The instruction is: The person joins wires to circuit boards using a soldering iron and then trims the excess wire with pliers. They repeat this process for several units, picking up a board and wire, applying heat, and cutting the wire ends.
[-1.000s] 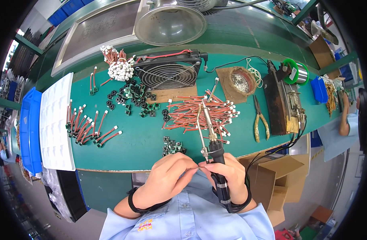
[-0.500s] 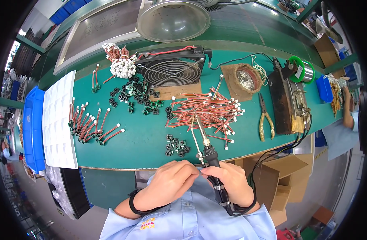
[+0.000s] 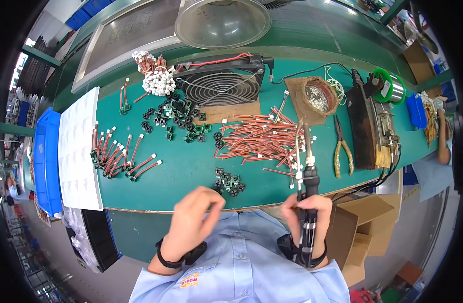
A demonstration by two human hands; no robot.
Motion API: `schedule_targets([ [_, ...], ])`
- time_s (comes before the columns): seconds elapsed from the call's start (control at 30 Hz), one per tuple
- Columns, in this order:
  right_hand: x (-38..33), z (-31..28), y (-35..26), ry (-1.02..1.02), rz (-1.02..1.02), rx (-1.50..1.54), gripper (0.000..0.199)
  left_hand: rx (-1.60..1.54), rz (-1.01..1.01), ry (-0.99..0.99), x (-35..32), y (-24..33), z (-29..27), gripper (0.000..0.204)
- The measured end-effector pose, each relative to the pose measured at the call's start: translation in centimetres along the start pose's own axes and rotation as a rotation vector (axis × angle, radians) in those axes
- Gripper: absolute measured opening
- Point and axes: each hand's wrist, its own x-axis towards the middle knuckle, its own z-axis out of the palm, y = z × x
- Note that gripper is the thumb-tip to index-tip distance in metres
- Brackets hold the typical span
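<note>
Right hand [image 3: 307, 209] grips the soldering iron [image 3: 306, 202] upright, tip pointing away toward the red wire pile [image 3: 261, 139] straight ahead; left hand [image 3: 196, 217] is pinched shut near the small black connectors [image 3: 227, 181], contents unclear.

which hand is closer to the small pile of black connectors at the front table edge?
Left. The left hand sits just below-left of the black connector pile; the right hand, gripping the soldering iron, is farther off to the pile's right.
</note>
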Motion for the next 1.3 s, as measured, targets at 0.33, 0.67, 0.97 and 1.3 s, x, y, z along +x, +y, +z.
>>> schedule_targets([
  [0.33, 0.4, 0.3, 0.4, -0.014, 0.051, 0.030, 0.041, 0.255, 0.079, -0.044, 1.1, -2.4, -0.3, 0.029],
  [0.67, 1.2, 1.6, 0.3, -0.058, 0.086, 0.204, 0.043, -0.222, -0.271, 0.122, 0.1, -1.2, 0.0, 0.015],
  [0.97, 1.6, 1.7, -1.0, -0.045, 0.096, 0.213, 0.045, -1.075, -0.489, -0.190, 1.9, 2.1, -0.7, 0.028],
  [1.3, 1.6, 1.5, -1.0, -0.104, 0.023, 0.171, 0.045, -1.156, -0.478, -0.183, 1.9, 2.0, -0.3, 0.030],
])
